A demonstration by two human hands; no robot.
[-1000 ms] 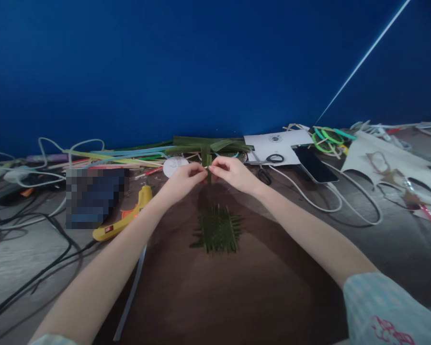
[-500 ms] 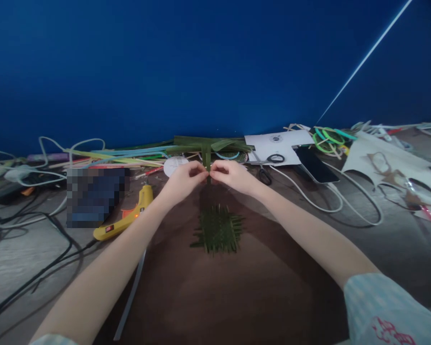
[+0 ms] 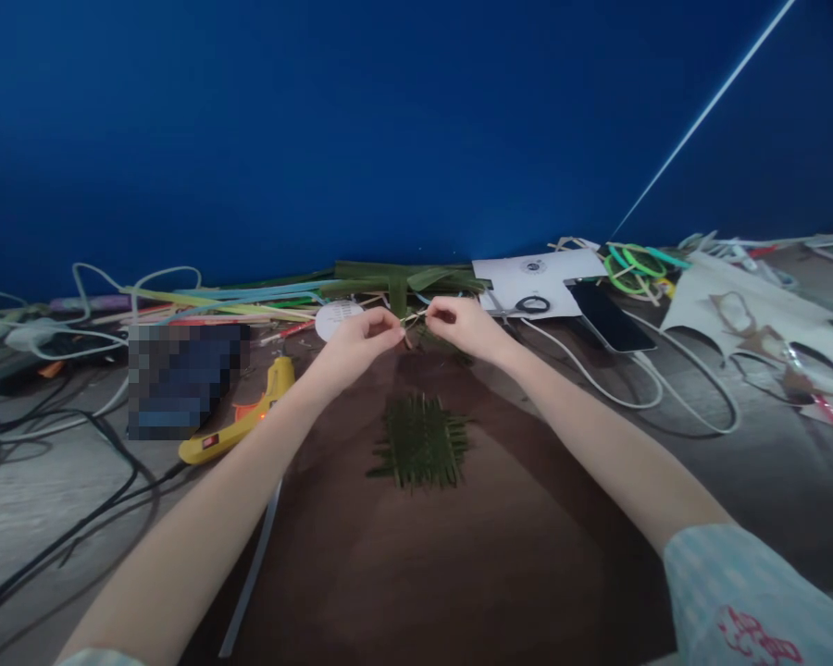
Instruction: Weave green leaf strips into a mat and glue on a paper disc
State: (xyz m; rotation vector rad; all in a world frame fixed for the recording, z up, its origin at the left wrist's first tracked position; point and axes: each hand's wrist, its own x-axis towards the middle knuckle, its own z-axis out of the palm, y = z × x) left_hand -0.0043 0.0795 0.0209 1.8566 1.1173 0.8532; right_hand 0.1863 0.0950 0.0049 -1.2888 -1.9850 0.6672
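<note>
My left hand (image 3: 365, 340) is closed in a pinch above the far part of the brown board, its fingertips on a thin pale strip (image 3: 415, 318). Facing it, my right hand (image 3: 466, 329) pinches the strip's other end. A small gap separates the two hands, and the strip spans it. Just behind them stands a broad green leaf strip (image 3: 398, 294); whether it joins the pale strip I cannot tell. Nearer to me, a small woven mat of green leaf strips (image 3: 425, 442) lies flat, with frayed ends on its sides.
A yellow glue gun (image 3: 250, 421) lies left, beside a dark blurred-out object (image 3: 187, 384). Scissors (image 3: 531, 305), white card (image 3: 520, 273) and a phone (image 3: 611, 317) lie right. Cables run on both sides. A blue wall (image 3: 416, 129) closes off the back.
My hands were together at the fingertips; now my right hand has moved right and slightly up, and the thin pale strip shows between them. The woven mat stayed in place.
</note>
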